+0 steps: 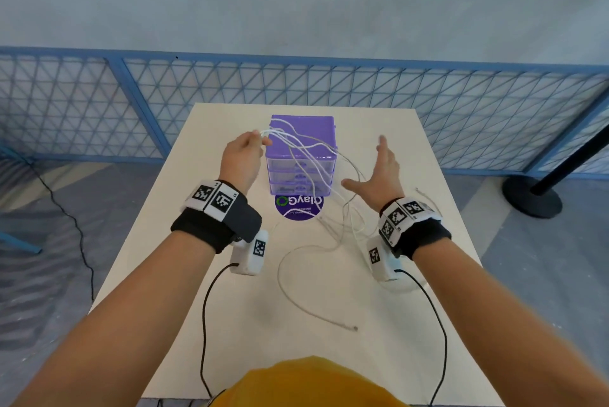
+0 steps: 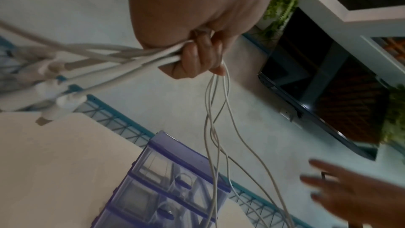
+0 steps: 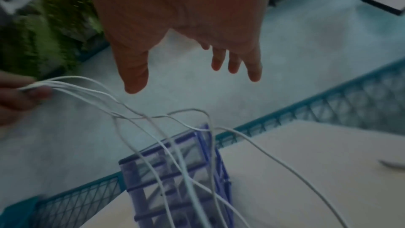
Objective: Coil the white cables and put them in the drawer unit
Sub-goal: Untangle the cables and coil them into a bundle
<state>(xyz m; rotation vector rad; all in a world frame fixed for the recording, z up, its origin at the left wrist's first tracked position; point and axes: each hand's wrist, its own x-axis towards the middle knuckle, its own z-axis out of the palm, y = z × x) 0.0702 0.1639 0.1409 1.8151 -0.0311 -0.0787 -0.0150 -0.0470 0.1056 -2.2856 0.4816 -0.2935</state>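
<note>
Head view: the left hand (image 1: 242, 156), left of centre, is raised beside the top of the purple drawer unit (image 1: 301, 156), its grip pinched on a bunch of white cables (image 1: 296, 139). The strands fan rightward across the unit's top and front, then drop to the worktop (image 1: 197, 225), where loose loops lie in the centre and lower centre. The right hand (image 1: 379, 176) hovers right of the unit, fingers spread, holding nothing. A purple round sticker (image 1: 299, 209) sits just in front of the unit.

Left wrist view: fingers (image 2: 195, 58) curl round the cables (image 2: 210, 110); plug ends stick out to the left, thin strands hang down over the drawer unit (image 2: 171, 185) at the bottom.

Right wrist view: the right hand (image 3: 186, 32) is open at the top, clear of the cables (image 3: 153, 127) that cross the centre above the drawer unit (image 3: 175, 171).
</note>
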